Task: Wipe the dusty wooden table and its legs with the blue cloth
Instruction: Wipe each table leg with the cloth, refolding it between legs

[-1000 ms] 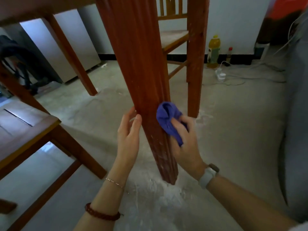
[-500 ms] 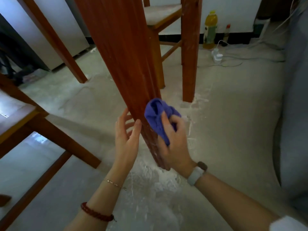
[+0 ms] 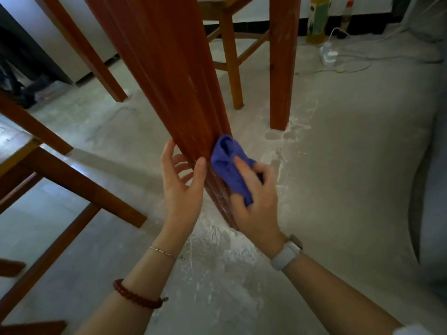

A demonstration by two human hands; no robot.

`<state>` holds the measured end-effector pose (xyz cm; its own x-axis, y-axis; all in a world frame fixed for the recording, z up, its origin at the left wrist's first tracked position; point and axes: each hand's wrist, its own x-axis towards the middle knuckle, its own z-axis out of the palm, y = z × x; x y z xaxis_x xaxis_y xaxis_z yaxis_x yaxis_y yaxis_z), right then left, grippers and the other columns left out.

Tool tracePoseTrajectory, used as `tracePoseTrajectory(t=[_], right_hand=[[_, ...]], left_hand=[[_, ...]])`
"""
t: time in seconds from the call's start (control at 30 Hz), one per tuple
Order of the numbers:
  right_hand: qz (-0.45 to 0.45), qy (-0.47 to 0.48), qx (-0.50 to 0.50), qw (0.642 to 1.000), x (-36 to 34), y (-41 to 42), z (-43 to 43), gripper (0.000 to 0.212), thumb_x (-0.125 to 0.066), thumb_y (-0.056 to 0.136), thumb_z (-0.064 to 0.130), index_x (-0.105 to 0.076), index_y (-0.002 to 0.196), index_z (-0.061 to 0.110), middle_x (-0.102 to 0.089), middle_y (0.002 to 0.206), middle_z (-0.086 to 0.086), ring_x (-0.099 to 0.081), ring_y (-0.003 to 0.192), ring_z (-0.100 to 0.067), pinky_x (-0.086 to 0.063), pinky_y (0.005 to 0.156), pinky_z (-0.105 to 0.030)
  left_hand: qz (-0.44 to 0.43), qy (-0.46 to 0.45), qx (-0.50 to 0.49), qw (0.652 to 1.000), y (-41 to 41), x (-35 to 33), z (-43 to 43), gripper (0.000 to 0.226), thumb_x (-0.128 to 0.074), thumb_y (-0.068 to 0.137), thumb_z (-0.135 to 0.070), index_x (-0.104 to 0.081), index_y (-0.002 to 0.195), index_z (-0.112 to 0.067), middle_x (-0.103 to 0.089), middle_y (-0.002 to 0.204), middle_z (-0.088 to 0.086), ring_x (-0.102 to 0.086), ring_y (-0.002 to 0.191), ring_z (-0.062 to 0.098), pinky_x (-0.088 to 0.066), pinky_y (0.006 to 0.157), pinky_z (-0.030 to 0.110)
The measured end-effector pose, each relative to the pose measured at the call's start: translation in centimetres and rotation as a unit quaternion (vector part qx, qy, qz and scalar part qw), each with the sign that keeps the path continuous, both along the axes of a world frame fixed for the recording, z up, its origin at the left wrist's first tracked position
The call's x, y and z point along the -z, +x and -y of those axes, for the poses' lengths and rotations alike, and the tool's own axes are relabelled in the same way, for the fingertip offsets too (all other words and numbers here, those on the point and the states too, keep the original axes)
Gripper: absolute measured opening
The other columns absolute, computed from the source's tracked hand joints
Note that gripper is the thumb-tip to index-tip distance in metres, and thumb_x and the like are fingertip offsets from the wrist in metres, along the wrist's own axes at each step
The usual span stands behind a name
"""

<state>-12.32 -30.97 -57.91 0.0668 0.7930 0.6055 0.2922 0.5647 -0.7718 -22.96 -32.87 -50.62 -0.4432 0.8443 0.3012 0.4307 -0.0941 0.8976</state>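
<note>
A right hand [image 3: 256, 201] grips a bunched blue cloth [image 3: 229, 168] against the lower right side of a reddish wooden table leg [image 3: 174, 81], near its foot. The left hand [image 3: 181, 184], fingers spread and empty, braces the leg's opposite side above a dust-streaked floor [image 3: 326, 189].

No legible text, brand, number or sign is present. The only candidate surfaces are the labels on the yellow bottle [image 3: 318, 19] and on the smaller red-capped bottle [image 3: 346, 13] just beside it, both against the wall beyond the table leg [image 3: 169, 76]. Each label is too small and blurred to read. The wristwatch [image 3: 287, 252] face is turned away.
</note>
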Motion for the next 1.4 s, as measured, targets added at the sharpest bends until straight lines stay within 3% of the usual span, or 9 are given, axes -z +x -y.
tracePoseTrajectory(t=[0.37,0.5,0.7,0.83,1.0,1.1,1.2,1.27,1.4], right_hand=[[0.123,-0.187,-0.05,0.973,9.9,1.2,2.1,0.04,-0.052,0.076,0.012,-0.06,0.115,0.004,-0.044,0.084,-0.006,-0.04,0.062,-0.013,-0.032,0.054,-0.013],[0.072,-0.244,-0.074,0.964,10.0,1.7,2.7,0.033,-0.05,0.077,0.013,-0.062,0.105,0.001,-0.037,0.081,0.0,-0.038,0.059,-0.006,-0.033,0.057,-0.02],[-0.046,-0.117,-0.056,0.991,5.4,-0.2,1.5,0.045,-0.049,0.077,0.006,-0.055,0.122,0.003,-0.039,0.095,0.001,-0.041,0.078,-0.002,-0.041,0.068,-0.007],[-0.029,-0.196,-0.049,0.979,9.4,-0.5,2.7,0.044,-0.051,0.079,0.011,-0.055,0.121,0.0,-0.04,0.095,-0.005,-0.042,0.073,-0.01,-0.039,0.067,-0.007],[0.113,-0.521,-0.136,0.835,14.8,1.3,2.0,0.015,-0.055,0.084,0.002,-0.063,0.096,0.0,-0.05,0.09,-0.019,-0.053,0.081,-0.031,-0.042,0.074,-0.029],[0.199,-0.59,-0.091,0.777,13.7,2.1,1.3,0.012,-0.054,0.086,0.016,-0.059,0.078,0.007,-0.058,0.08,-0.014,-0.059,0.081,-0.033,-0.038,0.065,-0.027],[0.076,-0.501,0.049,0.861,10.9,3.3,0.9,0.021,-0.051,0.082,0.023,-0.061,0.092,0.007,-0.058,0.082,-0.012,-0.057,0.077,-0.032,-0.041,0.062,-0.027],[-0.054,-0.364,0.056,0.928,8.4,2.7,1.0,0.045,-0.046,0.073,0.022,-0.055,0.114,0.005,-0.05,0.094,-0.011,-0.053,0.081,-0.014,-0.039,0.066,-0.008],[-0.05,-0.27,-0.01,0.962,8.7,-0.6,1.3,0.054,-0.047,0.078,0.018,-0.043,0.127,-0.004,-0.041,0.105,-0.01,-0.044,0.094,0.009,-0.033,0.079,0.001]], left_hand=[[-0.005,0.003,0.01,1.0,0.4,0.3,-0.2,0.046,-0.05,0.09,-0.027,-0.02,0.123,-0.041,-0.045,0.101,-0.015,-0.05,0.094,-0.001,-0.047,0.08,0.009],[-0.003,-0.006,0.019,1.0,0.5,0.0,0.0,0.045,-0.05,0.089,-0.028,-0.021,0.12,-0.045,-0.045,0.098,-0.017,-0.049,0.086,-0.014,-0.048,0.081,0.013],[0.004,-0.013,0.019,1.0,0.4,0.0,0.0,0.048,-0.051,0.089,-0.026,-0.021,0.123,-0.04,-0.044,0.1,-0.016,-0.05,0.093,-0.002,-0.048,0.079,0.01],[0.006,-0.014,0.027,1.0,0.2,-0.2,0.0,0.053,-0.055,0.086,-0.025,-0.022,0.125,-0.037,-0.047,0.102,-0.012,-0.052,0.096,0.004,-0.05,0.084,0.015],[0.003,-0.007,0.03,1.0,0.2,0.0,-0.2,0.061,-0.053,0.076,-0.041,-0.02,0.126,-0.036,-0.048,0.103,-0.011,-0.054,0.097,0.006,-0.049,0.084,0.016],[0.004,-0.007,0.032,0.999,0.0,0.2,-0.3,0.063,-0.053,0.073,-0.044,-0.02,0.127,-0.037,-0.048,0.104,-0.009,-0.054,0.096,0.006,-0.049,0.082,0.014],[0.0,-0.013,0.031,0.999,-0.1,0.3,-0.4,0.065,-0.051,0.073,-0.046,-0.018,0.129,-0.036,-0.048,0.11,-0.004,-0.054,0.099,0.008,-0.05,0.084,0.015],[-0.004,-0.015,0.024,1.0,-0.1,0.5,-0.4,0.068,-0.051,0.075,-0.048,-0.017,0.132,-0.033,-0.048,0.115,0.001,-0.054,0.101,0.009,-0.05,0.085,0.017],[-0.012,-0.015,0.015,1.0,-0.2,0.8,-0.5,0.062,-0.054,0.08,-0.045,-0.017,0.129,-0.038,-0.047,0.117,0.002,-0.053,0.101,0.008,-0.05,0.084,0.017]])
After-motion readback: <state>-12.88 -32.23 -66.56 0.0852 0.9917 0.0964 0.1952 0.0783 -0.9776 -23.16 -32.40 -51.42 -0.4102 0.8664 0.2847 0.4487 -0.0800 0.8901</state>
